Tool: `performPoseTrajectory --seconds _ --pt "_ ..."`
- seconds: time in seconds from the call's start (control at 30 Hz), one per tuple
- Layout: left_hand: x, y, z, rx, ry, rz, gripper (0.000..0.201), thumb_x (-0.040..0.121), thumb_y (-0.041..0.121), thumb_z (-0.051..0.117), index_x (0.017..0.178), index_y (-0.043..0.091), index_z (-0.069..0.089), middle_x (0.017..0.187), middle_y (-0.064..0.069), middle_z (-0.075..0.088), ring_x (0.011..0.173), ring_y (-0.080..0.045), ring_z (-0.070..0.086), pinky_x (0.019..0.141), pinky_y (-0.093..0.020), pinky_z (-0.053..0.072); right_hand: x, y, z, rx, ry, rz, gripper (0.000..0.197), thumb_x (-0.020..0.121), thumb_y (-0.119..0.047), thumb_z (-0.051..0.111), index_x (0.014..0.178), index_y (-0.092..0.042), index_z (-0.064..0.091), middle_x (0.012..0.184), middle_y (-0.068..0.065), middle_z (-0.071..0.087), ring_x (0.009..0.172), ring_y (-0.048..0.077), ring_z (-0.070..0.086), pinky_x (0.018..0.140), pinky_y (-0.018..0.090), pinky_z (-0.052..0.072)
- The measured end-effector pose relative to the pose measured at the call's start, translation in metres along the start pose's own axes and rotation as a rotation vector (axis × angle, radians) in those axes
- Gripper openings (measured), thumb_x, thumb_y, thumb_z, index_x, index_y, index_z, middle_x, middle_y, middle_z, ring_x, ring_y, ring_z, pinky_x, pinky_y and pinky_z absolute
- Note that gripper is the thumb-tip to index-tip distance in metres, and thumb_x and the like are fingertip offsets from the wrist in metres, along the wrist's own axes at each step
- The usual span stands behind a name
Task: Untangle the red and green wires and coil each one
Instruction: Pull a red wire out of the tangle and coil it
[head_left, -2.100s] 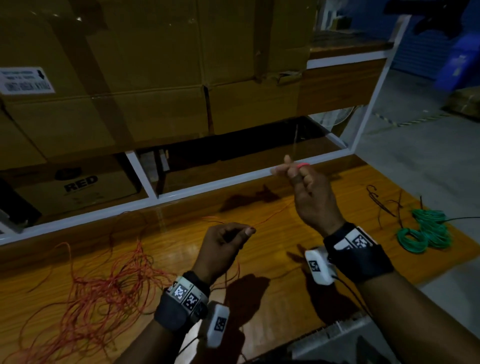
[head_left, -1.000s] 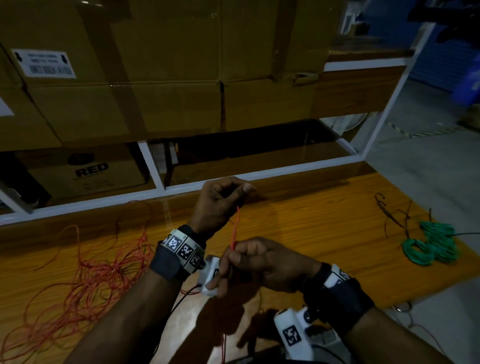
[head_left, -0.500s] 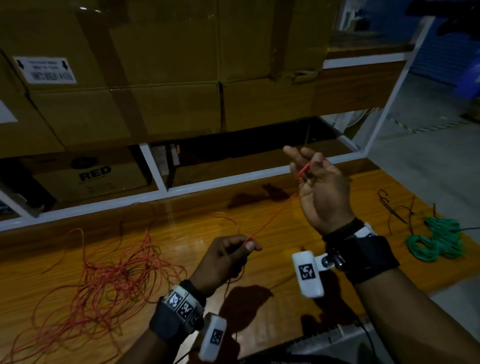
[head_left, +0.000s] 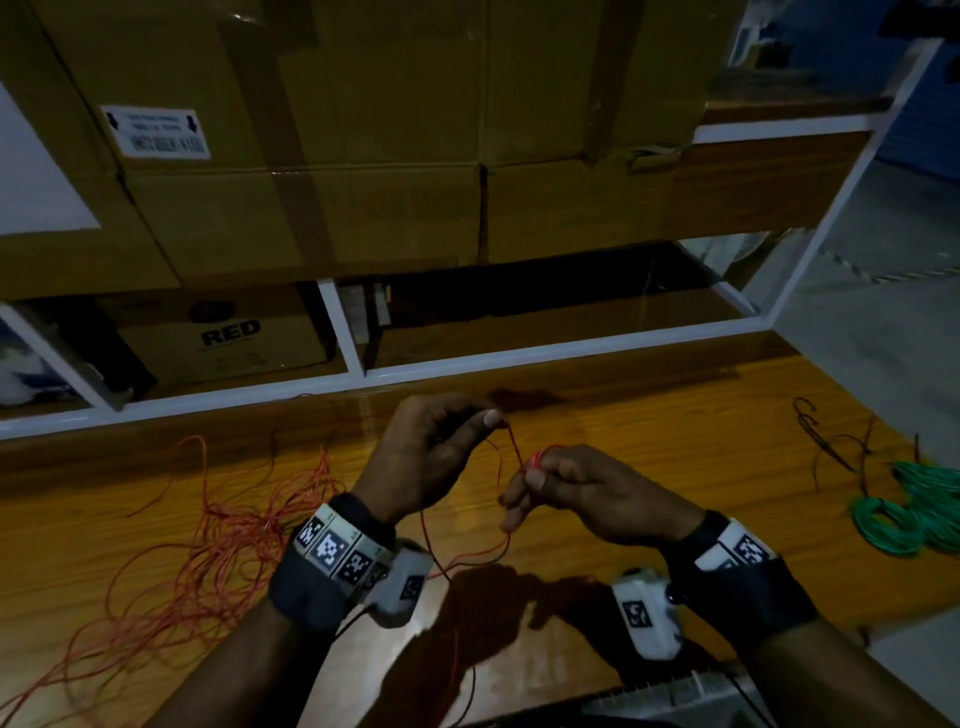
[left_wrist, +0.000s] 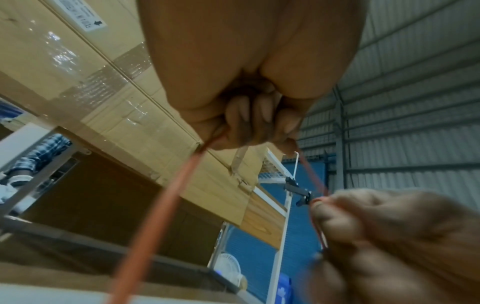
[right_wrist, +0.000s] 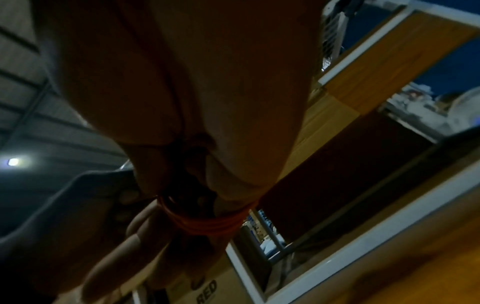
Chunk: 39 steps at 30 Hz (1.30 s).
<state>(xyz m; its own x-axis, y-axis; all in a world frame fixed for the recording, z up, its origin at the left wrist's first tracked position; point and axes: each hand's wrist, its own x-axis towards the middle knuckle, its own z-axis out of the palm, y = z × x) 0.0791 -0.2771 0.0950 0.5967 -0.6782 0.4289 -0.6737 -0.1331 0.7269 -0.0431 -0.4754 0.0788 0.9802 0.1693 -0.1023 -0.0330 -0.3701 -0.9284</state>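
A loose heap of red wire (head_left: 218, 540) lies on the left of the wooden table (head_left: 649, 431). From it a strand (left_wrist: 166, 205) runs up into my left hand (head_left: 441, 447), which pinches it between thumb and fingers above the table's middle. Close to its right, my right hand (head_left: 561, 483) holds a small coil of red wire (right_wrist: 205, 225) wound in several turns round its fingers. A short taut piece of wire (head_left: 515, 448) joins the two hands. The green wire (head_left: 919, 512) lies coiled at the table's right end.
Big cardboard boxes (head_left: 363, 130) sit on a white-framed shelf (head_left: 467, 364) right behind the table. A dark thin wire (head_left: 826, 441) sprawls near the green coil. Grey floor (head_left: 872, 312) lies beyond the table's right edge.
My right hand has come down and left from its raised spot to meet the left hand. The left hand rose toward it. The wire between them is now short.
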Motion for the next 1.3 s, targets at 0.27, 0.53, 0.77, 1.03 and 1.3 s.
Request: performPoseTrajectory --seconds 0.27,0.53,0.77,1.03,1.3 --pt "0.033 0.007 -0.001 -0.354 -0.094 -0.027 0.014 0.097 0.015 0.066 0.104 0.009 0.077 0.076 0.002 0.07 0.06 -0.012 0.059 0.052 -0.021 0.043 -0.005 -0.033 0.012 0.537 -0.25 -0.17 0.022 0.105 -0.014 0.043 0.099 -0.004 0.061 0.083 0.009 0.071 0.11 0.043 0.064 0.093 0.041 0.051" --pt "0.011 0.007 0.057 -0.725 -0.166 -0.225 0.027 0.1 0.004 0.057 0.083 0.019 0.071 0.063 0.003 0.06 0.049 -0.01 0.046 0.046 -0.022 0.036 -0.011 -0.061 -0.006 1.052 -0.035 -0.455 0.02 0.103 -0.024 0.052 0.103 -0.012 0.068 0.105 0.014 0.074 0.111 0.027 0.067 0.089 0.037 0.057" --pt "-0.017 -0.013 0.076 -0.51 -0.179 -0.311 0.029 0.101 0.03 0.061 0.099 0.006 0.078 0.053 0.0 0.046 0.043 -0.01 0.034 0.047 -0.023 0.029 -0.013 -0.053 -0.051 0.622 0.845 -0.334 0.028 0.112 -0.023 0.033 0.106 -0.013 0.058 0.111 0.008 0.077 0.117 0.014 0.067 0.1 0.03 0.051" --pt "-0.012 -0.021 0.039 -0.131 -0.007 -0.159 0.023 0.099 0.036 0.063 0.094 0.02 0.079 0.051 0.015 0.054 0.046 -0.001 0.042 0.05 -0.016 0.03 -0.015 -0.006 -0.05 -0.562 0.575 0.066 0.031 0.106 -0.011 0.047 0.091 -0.023 0.071 0.099 -0.009 0.067 0.1 0.003 0.061 0.094 0.04 0.053" --pt "0.011 -0.014 0.007 -0.037 0.084 -0.013 0.032 0.099 0.043 0.062 0.08 0.019 0.072 0.06 0.003 0.059 0.054 -0.016 0.052 0.048 -0.039 0.043 -0.014 -0.008 -0.01 -0.044 0.101 0.126 0.042 0.109 -0.035 0.043 0.1 -0.01 0.076 0.096 -0.003 0.078 0.11 0.006 0.067 0.102 0.038 0.048"
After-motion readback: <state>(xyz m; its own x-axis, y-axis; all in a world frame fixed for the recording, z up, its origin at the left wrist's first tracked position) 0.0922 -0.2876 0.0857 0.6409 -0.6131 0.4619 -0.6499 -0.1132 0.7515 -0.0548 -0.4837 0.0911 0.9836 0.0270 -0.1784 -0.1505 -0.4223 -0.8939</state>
